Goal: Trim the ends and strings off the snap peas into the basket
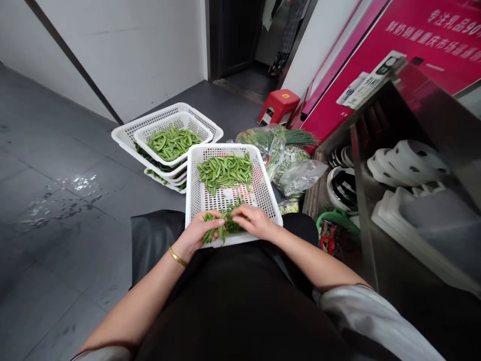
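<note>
A white perforated basket (192, 188) rests on my lap. Flat green pea pods (226, 172) lie heaped in its far half, and small green trimmings (233, 226) in the near part. Over the near left corner, my left hand (201, 229) is closed around several pea pods, their ends showing past the fingers. My right hand (252, 220) is just beside it above the trimmings, thumb and fingers bent together in a pinch. Whatever is between those fingertips is too small to make out.
Left of the lap basket, stacked white baskets (124, 133) stand on the floor, the top one holding more pods. Bagged greens (291, 168) lie ahead to the right, near a red stool (280, 104). A metal shelf (366, 215) with white containers is close on my right.
</note>
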`<state>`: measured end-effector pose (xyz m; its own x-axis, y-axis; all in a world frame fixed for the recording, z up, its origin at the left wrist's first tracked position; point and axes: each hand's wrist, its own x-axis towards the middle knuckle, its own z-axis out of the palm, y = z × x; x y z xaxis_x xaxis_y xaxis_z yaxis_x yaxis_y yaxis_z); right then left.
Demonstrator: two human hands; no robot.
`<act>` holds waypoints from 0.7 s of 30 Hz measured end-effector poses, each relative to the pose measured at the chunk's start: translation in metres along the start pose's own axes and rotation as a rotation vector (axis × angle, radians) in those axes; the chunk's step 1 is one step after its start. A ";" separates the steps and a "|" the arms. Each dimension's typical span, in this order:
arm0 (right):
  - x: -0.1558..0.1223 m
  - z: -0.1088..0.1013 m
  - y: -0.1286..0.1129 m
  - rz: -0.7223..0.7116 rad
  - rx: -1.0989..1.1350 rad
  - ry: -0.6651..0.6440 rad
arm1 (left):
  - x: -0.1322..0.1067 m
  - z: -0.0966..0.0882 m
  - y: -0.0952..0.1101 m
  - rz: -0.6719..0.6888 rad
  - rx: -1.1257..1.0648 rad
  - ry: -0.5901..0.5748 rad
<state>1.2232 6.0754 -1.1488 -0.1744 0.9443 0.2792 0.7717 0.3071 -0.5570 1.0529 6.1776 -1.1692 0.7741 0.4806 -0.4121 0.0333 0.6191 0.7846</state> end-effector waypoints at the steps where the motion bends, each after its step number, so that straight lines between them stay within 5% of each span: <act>1: 0.002 -0.005 0.000 0.035 -0.009 0.026 | -0.004 0.001 0.002 0.000 0.025 -0.046; 5: 0.008 -0.017 -0.009 -0.053 -0.187 -0.120 | -0.012 0.006 0.004 -0.040 0.069 -0.146; 11: 0.008 0.002 -0.018 0.127 -0.458 -0.065 | -0.007 0.022 -0.013 -0.073 -0.207 0.008; 17: 0.007 -0.005 -0.007 0.205 -0.257 -0.063 | -0.006 0.015 -0.007 -0.040 -0.186 -0.016; 21: 0.010 -0.018 -0.005 0.094 -0.183 -0.164 | -0.007 0.008 -0.003 -0.064 -0.068 -0.127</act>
<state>1.2284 6.0814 -1.1290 -0.1816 0.9789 0.0938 0.8846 0.2042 -0.4193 1.0522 6.1672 -1.1650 0.8454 0.3594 -0.3952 0.0455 0.6887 0.7236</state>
